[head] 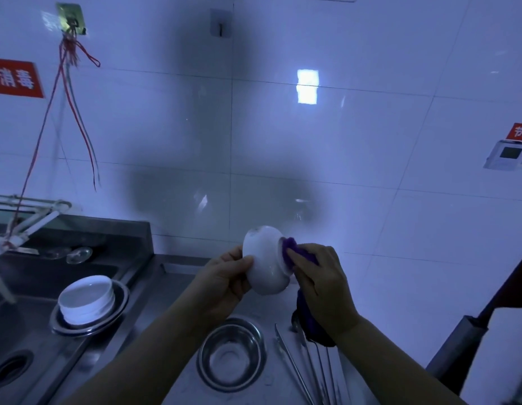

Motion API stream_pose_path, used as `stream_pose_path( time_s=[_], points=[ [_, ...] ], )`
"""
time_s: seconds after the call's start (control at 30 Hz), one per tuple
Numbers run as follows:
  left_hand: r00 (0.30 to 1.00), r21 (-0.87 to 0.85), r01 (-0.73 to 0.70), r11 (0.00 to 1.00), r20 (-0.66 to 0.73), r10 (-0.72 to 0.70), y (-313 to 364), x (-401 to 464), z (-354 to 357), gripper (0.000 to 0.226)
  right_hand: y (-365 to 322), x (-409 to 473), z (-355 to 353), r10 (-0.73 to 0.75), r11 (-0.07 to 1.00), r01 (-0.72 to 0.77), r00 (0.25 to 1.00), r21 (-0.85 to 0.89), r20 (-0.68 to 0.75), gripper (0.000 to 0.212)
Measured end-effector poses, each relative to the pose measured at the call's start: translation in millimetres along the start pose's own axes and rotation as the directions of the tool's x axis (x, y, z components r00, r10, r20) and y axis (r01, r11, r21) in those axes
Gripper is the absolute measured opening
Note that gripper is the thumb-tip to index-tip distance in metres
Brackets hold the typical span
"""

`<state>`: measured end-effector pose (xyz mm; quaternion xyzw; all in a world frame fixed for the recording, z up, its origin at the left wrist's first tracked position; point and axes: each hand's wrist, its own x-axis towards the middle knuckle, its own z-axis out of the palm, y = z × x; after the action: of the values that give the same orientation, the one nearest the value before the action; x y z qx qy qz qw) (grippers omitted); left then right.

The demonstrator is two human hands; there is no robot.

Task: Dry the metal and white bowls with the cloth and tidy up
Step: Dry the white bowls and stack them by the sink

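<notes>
Left hand (pixel 224 280) holds white bowl (pixel 267 263); right hand (pixel 321 283) presses cloth (pixel 291 251) underneath.

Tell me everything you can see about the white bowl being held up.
The white bowl looks like glossy ceramic, plain and rounded, with a foot ring. It is held above the counter, tipped sideways, base toward the right. The left hand grips its rim side; the right hand presses a purple cloth against its base.
</notes>
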<state>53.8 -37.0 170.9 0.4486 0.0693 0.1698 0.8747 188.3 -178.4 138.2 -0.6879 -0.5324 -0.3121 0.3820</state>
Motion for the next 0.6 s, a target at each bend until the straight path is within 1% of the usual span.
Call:
stream_pose_path(
  time_s=[0.07,0.17,0.23,0.3,0.33,0.37,0.43,0.47,0.53,0.6],
  points=[
    [1.000,0.046,0.013,0.999,-0.008,-0.013,-1,-1,2,0.028,-6,3,4,0.040,0.999,-0.040,0.999,0.020,0.010,0.035],
    [0.997,0.063,-0.007,0.998,-0.074,0.012,-2,-4,1,0.024,-18,0,8,0.052,0.994,-0.054,0.998,0.093,0.024,0.037],
    [0.993,0.069,-0.020,0.997,-0.118,0.029,-4,-6,1,0.025,-22,2,6,0.073,0.988,-0.070,0.997,0.138,-0.018,0.039],
    [0.990,0.086,-0.025,0.996,-0.137,0.037,-9,-9,4,0.025,-25,14,6,0.131,0.978,-0.113,0.986,0.174,-0.100,0.037],
    [0.990,0.086,-0.018,0.996,-0.136,0.030,-12,-9,7,0.024,-28,21,7,0.159,0.973,-0.136,0.981,0.189,-0.110,0.037],
    [0.991,0.078,-0.004,0.997,-0.130,0.015,-14,-10,10,0.024,-31,27,11,0.176,0.969,-0.156,0.980,0.194,-0.090,0.039],
    [0.992,0.037,0.017,0.999,-0.125,-0.013,-17,-9,16,0.023,-38,32,18,0.185,0.962,-0.177,0.983,0.205,-0.016,0.044],
    [0.991,0.000,0.022,1.000,-0.130,-0.022,-18,-8,18,0.023,-40,31,20,0.176,0.961,-0.172,0.984,0.215,-0.003,0.044],
    [0.989,-0.099,0.022,0.995,-0.142,-0.035,-16,-6,19,0.023,-41,24,24,0.124,0.970,-0.115,0.992,0.214,-0.031,0.042],
    [0.990,-0.203,0.015,0.979,-0.137,-0.043,-12,-5,20,0.027,-43,13,29,0.057,0.984,-0.040,0.993,0.171,-0.099,0.040]
  ],
)
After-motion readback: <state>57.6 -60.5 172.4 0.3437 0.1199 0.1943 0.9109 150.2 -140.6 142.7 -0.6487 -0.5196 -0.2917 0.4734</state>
